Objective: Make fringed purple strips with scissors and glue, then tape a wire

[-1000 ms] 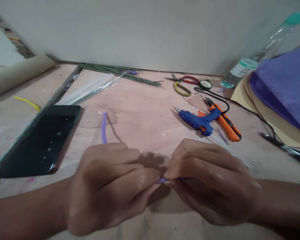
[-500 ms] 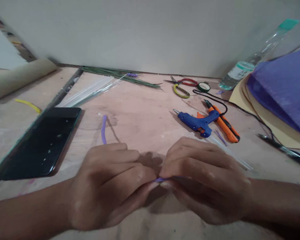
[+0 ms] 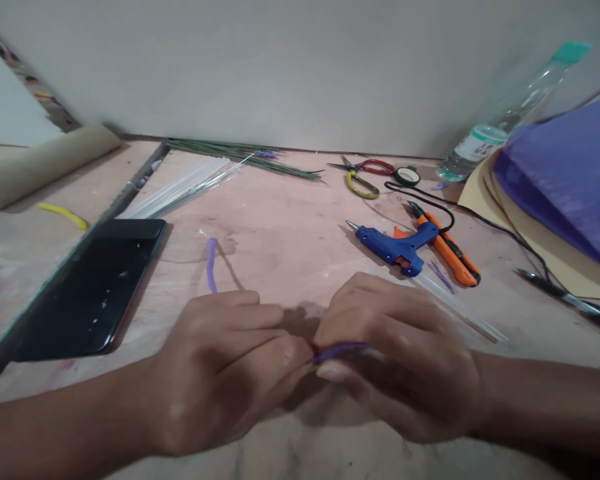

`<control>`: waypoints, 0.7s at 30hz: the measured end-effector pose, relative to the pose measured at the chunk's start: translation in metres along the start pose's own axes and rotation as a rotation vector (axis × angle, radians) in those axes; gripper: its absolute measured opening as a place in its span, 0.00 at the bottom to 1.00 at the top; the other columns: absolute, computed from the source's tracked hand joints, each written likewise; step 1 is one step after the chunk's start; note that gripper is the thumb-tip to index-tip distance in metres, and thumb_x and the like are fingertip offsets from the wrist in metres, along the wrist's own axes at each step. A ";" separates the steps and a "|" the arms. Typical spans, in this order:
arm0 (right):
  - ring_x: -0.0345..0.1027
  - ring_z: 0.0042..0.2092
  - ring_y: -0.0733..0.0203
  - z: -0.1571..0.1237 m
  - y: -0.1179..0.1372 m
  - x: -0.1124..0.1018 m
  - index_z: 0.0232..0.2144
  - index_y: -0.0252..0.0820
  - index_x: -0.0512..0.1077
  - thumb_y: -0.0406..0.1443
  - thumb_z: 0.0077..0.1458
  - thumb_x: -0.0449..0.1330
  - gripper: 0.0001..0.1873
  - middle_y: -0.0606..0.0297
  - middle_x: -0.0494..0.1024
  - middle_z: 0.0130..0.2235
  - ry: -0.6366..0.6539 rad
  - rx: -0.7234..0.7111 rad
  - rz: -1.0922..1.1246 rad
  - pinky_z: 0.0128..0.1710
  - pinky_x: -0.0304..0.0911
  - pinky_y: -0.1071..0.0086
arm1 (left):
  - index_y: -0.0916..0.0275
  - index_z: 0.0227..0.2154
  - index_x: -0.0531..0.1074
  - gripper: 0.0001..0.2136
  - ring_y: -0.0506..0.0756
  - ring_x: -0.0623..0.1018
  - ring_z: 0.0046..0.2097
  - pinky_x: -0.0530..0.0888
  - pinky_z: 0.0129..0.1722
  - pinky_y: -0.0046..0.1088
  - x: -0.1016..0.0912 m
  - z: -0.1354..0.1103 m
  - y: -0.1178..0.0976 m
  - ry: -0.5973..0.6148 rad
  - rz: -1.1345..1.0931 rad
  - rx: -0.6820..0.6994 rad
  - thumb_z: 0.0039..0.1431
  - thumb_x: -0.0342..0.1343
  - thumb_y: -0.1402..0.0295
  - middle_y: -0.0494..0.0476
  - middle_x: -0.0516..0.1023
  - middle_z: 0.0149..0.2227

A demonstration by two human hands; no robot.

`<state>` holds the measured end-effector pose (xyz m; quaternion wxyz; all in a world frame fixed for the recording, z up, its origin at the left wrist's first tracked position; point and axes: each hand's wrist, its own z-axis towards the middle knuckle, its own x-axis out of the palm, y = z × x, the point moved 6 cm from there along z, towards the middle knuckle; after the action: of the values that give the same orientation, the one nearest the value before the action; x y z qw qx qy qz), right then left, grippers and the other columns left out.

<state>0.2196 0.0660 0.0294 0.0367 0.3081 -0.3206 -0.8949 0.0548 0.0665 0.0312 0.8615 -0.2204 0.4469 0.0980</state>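
Close together above the table, both my hands pinch a thin purple strip [image 3: 339, 352], perhaps paper or foam. My left hand [image 3: 225, 373] grips it between thumb and index finger, with the other fingers curled in. My right hand [image 3: 405, 360] has its fingertips on the same strip, its thumb below and index finger above. Most of the strip is hidden by the fingers. Beyond my left knuckles, a purple end [image 3: 211, 263] sticks up and casts a shadow; whether it belongs to the same strip, I cannot tell.
A blue glue gun [image 3: 393, 247] and orange cutter [image 3: 455, 253] lie beyond my right hand. Scissors [image 3: 363, 177], green tape [image 3: 407, 175], green stems [image 3: 240, 155] and a bottle [image 3: 480, 147] are farther back. Purple sheets [image 3: 565, 180] are right, a phone [image 3: 95, 287] left.
More of the purple strip shows between thumb and index finger of my right hand, which has tilted slightly. My left hand has shifted a little to the right in view.
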 end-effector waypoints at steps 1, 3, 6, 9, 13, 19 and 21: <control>0.73 0.36 0.58 0.000 0.001 0.001 0.40 0.32 0.75 0.26 0.65 0.66 0.02 0.56 0.82 0.35 0.011 -0.005 -0.005 0.39 0.71 0.61 | 0.60 0.27 0.74 0.20 0.51 0.67 0.25 0.62 0.28 0.33 0.000 0.000 0.000 0.007 0.004 0.002 0.79 0.51 0.71 0.47 0.70 0.24; 0.71 0.36 0.59 0.001 0.004 0.001 0.38 0.33 0.75 0.25 0.66 0.65 0.03 0.58 0.81 0.33 0.016 -0.007 0.002 0.38 0.70 0.62 | 0.60 0.26 0.74 0.21 0.51 0.67 0.25 0.62 0.28 0.33 0.001 0.001 0.000 0.005 0.004 0.006 0.80 0.50 0.71 0.47 0.69 0.24; 0.71 0.37 0.62 0.003 -0.003 -0.008 0.38 0.37 0.74 0.28 0.68 0.63 0.04 0.62 0.80 0.34 -0.005 0.136 0.022 0.38 0.68 0.65 | 0.60 0.29 0.75 0.17 0.51 0.71 0.26 0.63 0.28 0.33 0.000 0.001 0.000 -0.009 0.000 0.017 0.78 0.52 0.72 0.48 0.73 0.26; 0.69 0.38 0.62 0.004 -0.021 -0.033 0.37 0.42 0.72 0.33 0.73 0.59 0.07 0.66 0.75 0.35 -0.184 0.358 -0.040 0.38 0.64 0.65 | 0.59 0.33 0.76 0.13 0.53 0.76 0.28 0.66 0.28 0.34 0.000 0.000 0.003 -0.010 0.023 0.013 0.77 0.53 0.71 0.50 0.80 0.29; 0.57 0.30 0.60 0.006 -0.036 -0.062 0.28 0.45 0.65 0.37 0.74 0.58 0.19 0.69 0.63 0.28 -0.435 0.415 -0.002 0.30 0.53 0.62 | 0.60 0.41 0.78 0.09 0.56 0.81 0.31 0.70 0.30 0.34 -0.001 -0.003 0.008 0.024 0.033 0.030 0.77 0.52 0.70 0.54 0.84 0.32; 0.70 0.40 0.58 0.017 -0.020 -0.062 0.38 0.44 0.73 0.33 0.70 0.65 0.05 0.64 0.75 0.40 -0.300 0.344 -0.153 0.37 0.64 0.62 | 0.61 0.43 0.76 0.06 0.54 0.75 0.26 0.65 0.27 0.34 -0.001 -0.003 0.009 -0.023 0.056 0.081 0.76 0.55 0.71 0.50 0.79 0.27; 0.72 0.50 0.54 0.020 -0.007 -0.044 0.49 0.42 0.73 0.31 0.67 0.65 0.09 0.61 0.77 0.49 -0.065 0.229 -0.132 0.49 0.68 0.58 | 0.61 0.40 0.76 0.07 0.53 0.73 0.25 0.63 0.27 0.34 -0.001 -0.003 0.008 -0.044 0.067 0.091 0.76 0.55 0.71 0.49 0.77 0.25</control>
<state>0.2444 0.0948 0.0605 -0.0679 0.3015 -0.4009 -0.8624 0.0496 0.0725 0.0279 0.8764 -0.1635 0.4391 0.1112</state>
